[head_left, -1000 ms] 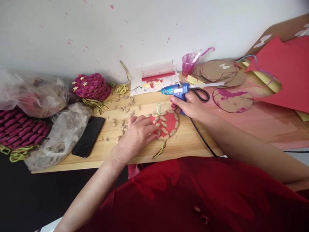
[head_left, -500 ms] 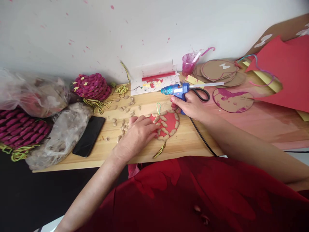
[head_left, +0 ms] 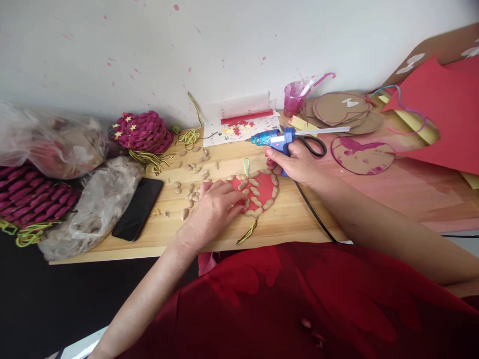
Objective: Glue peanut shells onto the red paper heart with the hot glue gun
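Observation:
My right hand (head_left: 297, 162) is wrapped round the grip of a blue hot glue gun (head_left: 279, 141), whose nozzle points left above the table. A clear glue stick (head_left: 324, 131) juts from its back. My left hand (head_left: 220, 202) is bent over the left part of a rounded red card (head_left: 265, 186), fingertips together on a peanut (head_left: 246, 203) there. Peanuts line the card's rim, and others lie across its middle. A green cord loop (head_left: 246, 167) sticks out at its top and a yellow-green tassel (head_left: 247, 233) at its bottom. My left hand hides the card's left edge.
Loose peanuts (head_left: 191, 192) lie left of the card. Beyond are a phone (head_left: 137, 209), plastic bags (head_left: 107, 199) and purple peanut-covered ornaments (head_left: 149, 132). Star sequins (head_left: 235, 128) on paper, a stained cup (head_left: 294, 99) and cardboard shapes (head_left: 362, 155) stand behind and right. A black cord (head_left: 312, 212) crosses the table.
The view has shifted very slightly. My left fingers stay at the card's left side with a small movement, and the glue gun keeps its place in my right hand.

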`<state>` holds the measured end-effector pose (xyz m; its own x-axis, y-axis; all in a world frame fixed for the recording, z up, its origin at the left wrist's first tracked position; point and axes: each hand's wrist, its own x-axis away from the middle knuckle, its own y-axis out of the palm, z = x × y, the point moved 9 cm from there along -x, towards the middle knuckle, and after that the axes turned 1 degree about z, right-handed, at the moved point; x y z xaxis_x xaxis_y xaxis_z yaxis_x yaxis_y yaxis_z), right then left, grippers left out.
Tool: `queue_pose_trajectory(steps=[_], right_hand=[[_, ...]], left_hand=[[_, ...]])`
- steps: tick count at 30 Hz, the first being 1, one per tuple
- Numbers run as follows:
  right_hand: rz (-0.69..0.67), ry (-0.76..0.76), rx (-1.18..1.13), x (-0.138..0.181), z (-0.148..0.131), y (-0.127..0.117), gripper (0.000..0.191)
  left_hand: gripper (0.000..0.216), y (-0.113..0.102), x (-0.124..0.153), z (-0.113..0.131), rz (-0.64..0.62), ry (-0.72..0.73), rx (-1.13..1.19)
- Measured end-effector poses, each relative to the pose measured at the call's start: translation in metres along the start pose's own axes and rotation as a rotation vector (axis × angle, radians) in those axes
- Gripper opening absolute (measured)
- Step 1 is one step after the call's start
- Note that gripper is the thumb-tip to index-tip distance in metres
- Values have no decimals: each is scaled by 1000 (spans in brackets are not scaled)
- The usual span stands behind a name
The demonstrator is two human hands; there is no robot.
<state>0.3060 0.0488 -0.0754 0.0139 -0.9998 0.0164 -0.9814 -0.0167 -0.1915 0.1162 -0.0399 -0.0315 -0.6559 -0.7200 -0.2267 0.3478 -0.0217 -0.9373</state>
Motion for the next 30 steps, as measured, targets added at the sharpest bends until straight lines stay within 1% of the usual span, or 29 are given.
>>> queue_pose_trajectory(steps=[5,12,17,19,21,23,25,27,29,30], right_hand=[[0,2,13,0,1,0,30],[20,21,7,1,0,-1,28],[-2,5,-2,0,1,0,29],[-5,8,-8,0,2,1,30],[-4,16,-11,0,1,0,30],[-8,15,-5,0,-1,1,29],[-15,-9,5,0,-5,1,29],[-27,-27,13,0,-6,3,30],[-37,-28,7,-1,-5,4,32],[-39,-26,0,-1,-5,4,34]], left_hand=[[9,0,-1,0,9,-12,-27],[11,1,0,0,1,-21,-31],[13,-15,6,-7,95,-42,16],[13,-24,12,-8,140,-57,60],[23,-32,21,-5,199,-52,116],[32,-38,33,4,268,-29,162],[35,-38,47,15,331,-15,172],[34,-33,61,27,373,35,141],[35,-20,73,38,364,104,89],[35,-14,79,40,356,113,67]])
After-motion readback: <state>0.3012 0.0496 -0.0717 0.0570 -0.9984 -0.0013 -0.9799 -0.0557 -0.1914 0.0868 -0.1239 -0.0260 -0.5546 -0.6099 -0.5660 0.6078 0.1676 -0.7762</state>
